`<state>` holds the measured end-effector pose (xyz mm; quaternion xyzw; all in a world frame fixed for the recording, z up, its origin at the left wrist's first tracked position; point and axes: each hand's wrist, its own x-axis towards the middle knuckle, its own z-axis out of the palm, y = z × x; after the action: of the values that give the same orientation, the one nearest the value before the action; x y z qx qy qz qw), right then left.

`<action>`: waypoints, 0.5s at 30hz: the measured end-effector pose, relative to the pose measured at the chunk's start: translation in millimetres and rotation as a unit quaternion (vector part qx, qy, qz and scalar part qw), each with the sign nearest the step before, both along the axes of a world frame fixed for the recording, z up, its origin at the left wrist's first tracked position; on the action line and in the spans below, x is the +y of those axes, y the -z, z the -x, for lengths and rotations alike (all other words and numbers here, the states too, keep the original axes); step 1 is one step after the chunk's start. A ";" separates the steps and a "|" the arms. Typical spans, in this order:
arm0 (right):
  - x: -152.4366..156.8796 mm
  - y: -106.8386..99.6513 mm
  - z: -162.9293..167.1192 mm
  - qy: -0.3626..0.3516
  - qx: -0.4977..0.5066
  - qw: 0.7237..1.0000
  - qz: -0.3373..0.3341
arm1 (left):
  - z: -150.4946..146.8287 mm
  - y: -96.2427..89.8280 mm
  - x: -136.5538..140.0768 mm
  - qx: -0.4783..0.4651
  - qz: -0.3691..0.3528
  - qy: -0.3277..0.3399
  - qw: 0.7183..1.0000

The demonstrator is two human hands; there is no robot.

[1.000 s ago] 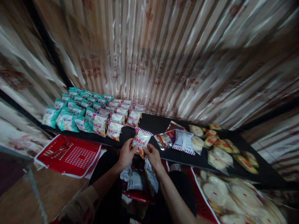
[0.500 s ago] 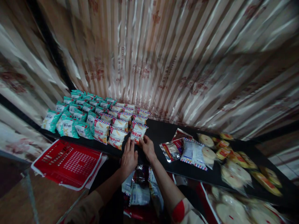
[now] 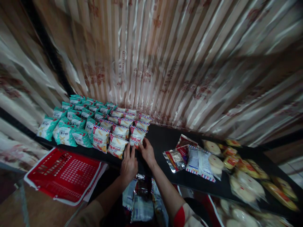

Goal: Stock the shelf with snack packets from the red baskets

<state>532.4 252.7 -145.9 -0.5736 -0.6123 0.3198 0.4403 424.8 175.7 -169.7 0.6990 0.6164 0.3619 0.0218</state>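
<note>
Head camera: a white snack bag [image 3: 137,137] with red lettering stands upright on the black shelf [image 3: 161,134], left of the shelf's middle and near its front edge. It heads the rightmost file of white bags, its long axis rising from the shelf and its printed face turned toward the person. It lies just beyond both hands, toward the back edge, between the two sets of fingertips.

The right hand [image 3: 148,153] is the nearer: its thumb and forefinger touch the bag's lower right corner, though whether they pinch it is more than this view settles. The left hand [image 3: 129,164] has its fingers stretched forward, grasping nothing, the tips by the bag's lower left side (contact there is too dim to judge). Just left of those tips stands a neighbouring white bag [image 3: 117,146], a little closer to the front edge.

Teal bags [image 3: 64,135] fill the shelf's left end. Right of the right hand, well apart from it, a blue-white pack [image 3: 200,162] lies flat, with round pale packages [image 3: 247,186] and yellow packets [image 3: 230,161] farther toward the right end.
</note>
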 end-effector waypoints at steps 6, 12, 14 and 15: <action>-5.3 -2.7 1.8 0.058 0.000 0.997 -0.043 | 0.7 -4.1 3.2 0.019 -0.024 0.000 1.000; 2.7 7.8 4.0 0.033 -0.005 0.997 -0.066 | 1.5 2.5 10.2 0.042 -0.029 0.002 0.999; 6.1 11.4 5.3 0.022 0.004 0.998 -0.059 | 0.6 4.2 11.0 0.039 -0.026 -0.007 0.999; 7.4 12.2 5.8 0.017 0.008 0.998 -0.060 | 0.0 4.6 11.1 0.037 -0.023 -0.011 0.999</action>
<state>526.6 260.0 -158.1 -0.5540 -0.6171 0.2797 0.4838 424.7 186.8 -174.3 0.7058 0.6157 0.3498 -0.0209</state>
